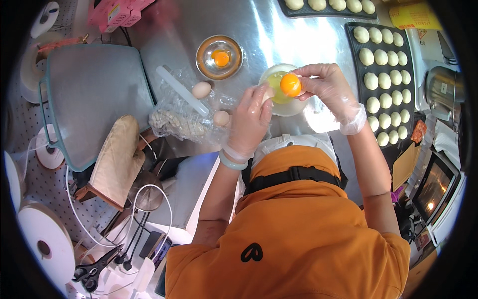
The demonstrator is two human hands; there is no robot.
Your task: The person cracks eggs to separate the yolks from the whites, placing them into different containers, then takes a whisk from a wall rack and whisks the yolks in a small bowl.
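Thin clear gloves cover both my hands. My right hand [326, 89] is closed at the fingertips around an egg yolk [291, 84], held above a pale bowl [294, 110]; whatever shell lies under the yolk is mostly hidden. Clear egg white [275, 81] lies in that bowl. At the bowl's left edge, my left hand [252, 117] is closed on a piece of eggshell [268, 94]. Farther left stands a metal bowl [199, 66] with another yolk [221, 58] in it. Two brown eggs, a farther egg [201, 90] and a nearer egg [221, 118], rest beside my left hand.
Clear plastic wrap [174, 122] and a translucent stick [181, 90] lie left of the eggs. A black tray [354, 55] of dough balls stands at right, another tray [328, 13] at the back. An oven mitt [115, 159] and a translucent lidded bin [99, 94] are at left.
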